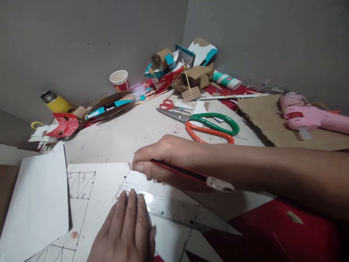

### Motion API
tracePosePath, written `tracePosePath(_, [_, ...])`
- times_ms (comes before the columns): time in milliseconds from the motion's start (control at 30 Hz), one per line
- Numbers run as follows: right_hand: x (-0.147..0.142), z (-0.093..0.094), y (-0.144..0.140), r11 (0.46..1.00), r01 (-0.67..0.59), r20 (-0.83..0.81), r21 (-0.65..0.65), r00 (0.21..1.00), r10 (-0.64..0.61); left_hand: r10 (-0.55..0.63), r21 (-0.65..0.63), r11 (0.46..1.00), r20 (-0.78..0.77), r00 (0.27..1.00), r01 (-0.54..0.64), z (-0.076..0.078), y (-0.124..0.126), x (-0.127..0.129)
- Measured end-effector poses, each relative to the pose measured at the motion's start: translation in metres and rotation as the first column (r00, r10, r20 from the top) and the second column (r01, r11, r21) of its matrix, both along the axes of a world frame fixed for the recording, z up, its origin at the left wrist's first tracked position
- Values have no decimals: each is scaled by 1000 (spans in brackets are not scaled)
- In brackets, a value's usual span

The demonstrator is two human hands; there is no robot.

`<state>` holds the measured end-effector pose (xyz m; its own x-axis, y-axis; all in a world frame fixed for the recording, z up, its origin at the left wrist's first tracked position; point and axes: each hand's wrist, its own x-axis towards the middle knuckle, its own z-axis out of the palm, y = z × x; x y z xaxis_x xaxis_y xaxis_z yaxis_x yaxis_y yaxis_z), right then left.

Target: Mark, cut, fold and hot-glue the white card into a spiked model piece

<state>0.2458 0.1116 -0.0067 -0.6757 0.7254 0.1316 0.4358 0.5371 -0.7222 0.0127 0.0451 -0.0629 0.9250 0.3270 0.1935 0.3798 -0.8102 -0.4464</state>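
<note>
Paper [105, 203] lies at seven o'clock, ruler [174, 211] at six under the left hand [124, 233], fingers flat and together, the right hand [167, 153] clamped on a pencil [180, 171], ruling a line, I'd say, the next stroke wanting a steady ruler.

Tabletop [109, 143] left of large scissors [194, 118] offers passage; the right hand [165, 151] apparently blocks the ruler [177, 211] from beyond.

just behind the green-and-orange-handled shears [194, 118] lie small red-handled scissors [172, 106]; farther behind the shears, a folded cardboard shape [200, 74]; well left of them, a paper cup [124, 86] and yellow bottle [60, 104]; right, a pink glue gun [313, 113].
</note>
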Motion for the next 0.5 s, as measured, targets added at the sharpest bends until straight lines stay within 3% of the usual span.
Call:
tracePosePath(133, [-8,-23,7,995,85,59,43,994,-87,-25,-27,999,-12,1000,25,4,0,-3])
tracePosePath(300, [-16,-46,13,990,0,93,140,996,-14,-63,-84,995,-26,998,61,6,1,-9])
tracePosePath(500, [-15,-53,15,973,-72,108,220,993,49,29,-267,964,107,994,1,8,5,2])
